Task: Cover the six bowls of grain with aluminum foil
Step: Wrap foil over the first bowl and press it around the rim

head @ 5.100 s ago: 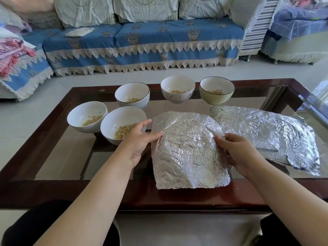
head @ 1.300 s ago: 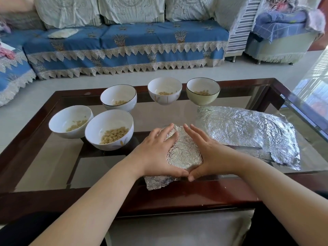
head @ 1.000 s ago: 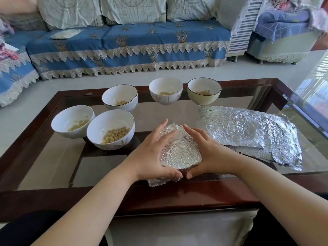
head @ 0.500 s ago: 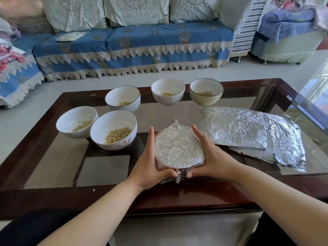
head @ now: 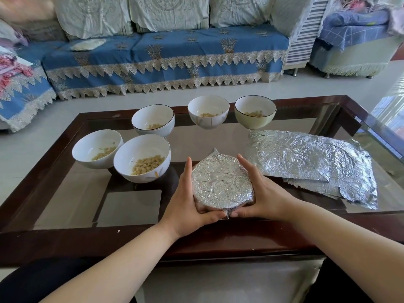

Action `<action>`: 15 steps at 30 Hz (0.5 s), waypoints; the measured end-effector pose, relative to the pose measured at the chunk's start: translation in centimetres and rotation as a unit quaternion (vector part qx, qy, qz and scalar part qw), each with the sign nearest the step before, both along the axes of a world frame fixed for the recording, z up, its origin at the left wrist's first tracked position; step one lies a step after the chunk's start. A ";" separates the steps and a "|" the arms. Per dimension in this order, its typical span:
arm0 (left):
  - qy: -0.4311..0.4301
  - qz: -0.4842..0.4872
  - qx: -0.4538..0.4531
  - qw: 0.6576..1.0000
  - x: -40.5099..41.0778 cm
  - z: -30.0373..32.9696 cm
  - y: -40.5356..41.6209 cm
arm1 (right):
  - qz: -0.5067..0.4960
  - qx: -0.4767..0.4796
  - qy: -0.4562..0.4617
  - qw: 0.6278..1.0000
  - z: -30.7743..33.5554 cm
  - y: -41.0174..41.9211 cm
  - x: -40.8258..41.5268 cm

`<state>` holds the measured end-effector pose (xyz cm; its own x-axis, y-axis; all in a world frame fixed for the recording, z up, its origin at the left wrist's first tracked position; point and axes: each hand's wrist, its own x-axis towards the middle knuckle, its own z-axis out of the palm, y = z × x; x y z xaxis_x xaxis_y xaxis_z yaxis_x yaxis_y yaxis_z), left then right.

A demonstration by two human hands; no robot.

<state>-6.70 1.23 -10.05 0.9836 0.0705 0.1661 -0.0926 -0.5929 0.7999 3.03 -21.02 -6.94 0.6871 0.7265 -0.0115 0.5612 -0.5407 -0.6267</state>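
While both hands cup it from the sides, the foil-covered bowl (head: 222, 182) sits at the near middle of the glass table (head: 65, 193). The left hand (head: 188, 200) curls around its left side, and the right hand (head: 260, 193) curls around its right side, thumbs almost meeting at the near edge. Just to the right lies a pile of crinkly foil sheets (head: 310, 162). Five open bowls with grain sit to the left and far side: two white ones (head: 98, 149) (head: 142, 158) on the left, and three (head: 153, 120) (head: 208, 111) (head: 255, 111) farther back. A blue sofa (head: 166, 55) stands beyond the table.
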 end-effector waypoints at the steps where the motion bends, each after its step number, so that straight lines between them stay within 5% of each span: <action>1: 0.002 -0.001 0.000 1.000 -0.1 0.0 -0.1 | 0.004 0.000 0.005 1.000 0.0 0.0 0.0; 7: 0.029 -0.018 -0.024 0.999 -0.5 1.3 0.0 | 0.025 -0.024 -0.010 0.999 1.1 -0.5 -0.3; 15: -0.112 -0.009 0.208 0.972 0.6 5.0 -1.0 | -0.052 0.087 0.034 0.994 2.4 -1.9 -1.1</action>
<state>-6.14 0.21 -5.03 0.9197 -0.0658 0.3870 -0.2508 -0.8570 0.4502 1.91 -22.90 -4.56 0.7611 0.6459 0.0591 0.4600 -0.4734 -0.7512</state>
